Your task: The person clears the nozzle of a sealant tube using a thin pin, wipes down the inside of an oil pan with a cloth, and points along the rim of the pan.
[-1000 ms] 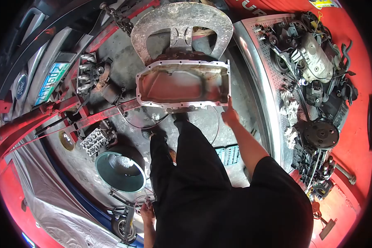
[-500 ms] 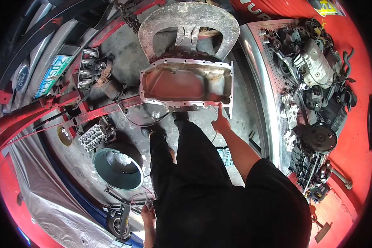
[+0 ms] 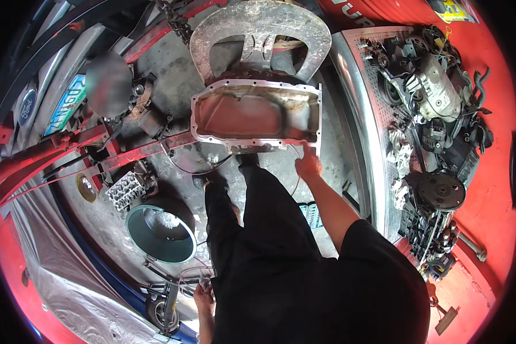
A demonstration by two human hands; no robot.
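Note:
A metal oil pan (image 3: 257, 141), its open side up, rests on a stained plastic chair (image 3: 261, 17). At its near right corner is my right hand (image 3: 309, 165), the index finger stretched onto the bolt-hole rim and the other fingers curled. It appears to hold nothing; the fingertip is slightly smeared. Low beside my left leg, my left hand (image 3: 203, 297) is closed around a small pale thing (image 3: 205, 282) that I cannot make out. Thin cords or hoses lie just beyond that hand.
To the left stand a dark tub (image 3: 160, 234) and a cylinder head (image 3: 126, 190). A red steel frame (image 3: 137, 152) crosses toward the chair. Engine parts (image 3: 436, 94) cover the metal bench (image 3: 358, 114) at right. A blurred round shape (image 3: 109, 85) is before the car's plate.
My right index finger has shifted slightly along the rim corner. A blurred round shape has come into view at upper left, covering an engine part. My left hand stays low, still closed.

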